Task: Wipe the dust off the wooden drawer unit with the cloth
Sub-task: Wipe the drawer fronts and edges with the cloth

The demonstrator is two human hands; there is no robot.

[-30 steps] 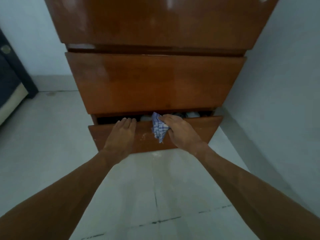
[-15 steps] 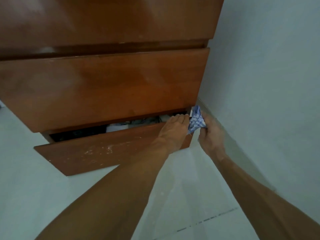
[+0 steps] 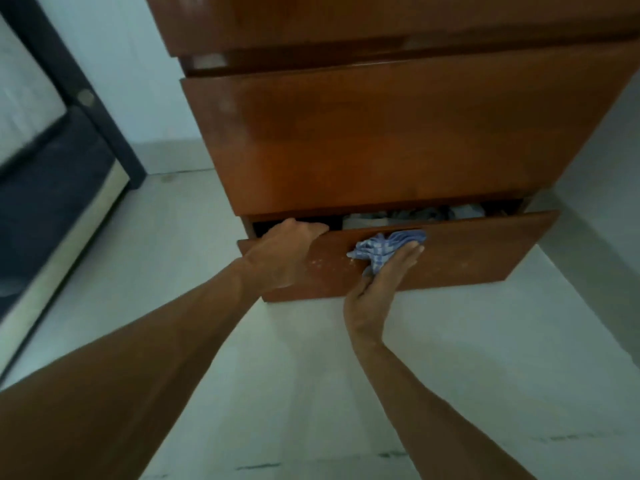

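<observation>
A glossy brown wooden drawer unit (image 3: 398, 133) stands in front of me. Its bottom drawer (image 3: 485, 251) is pulled out a little, with clothes showing inside. White dust specks lie on the drawer front near its left half. My left hand (image 3: 287, 251) grips the drawer's top edge at the left end, fingers curled over it. My right hand (image 3: 381, 282) presses a crumpled blue-and-white checked cloth (image 3: 384, 247) flat against the drawer front, just left of its middle.
A pale tiled floor (image 3: 311, 375) spreads below the drawer. A dark piece of furniture (image 3: 52, 174) stands at the left by the wall. A light wall (image 3: 606, 209) runs close along the unit's right side.
My right hand carried the cloth from the drawer's right end leftward to near the middle. My left hand shifted from the right part of the top edge to its left end. The view swung right.
</observation>
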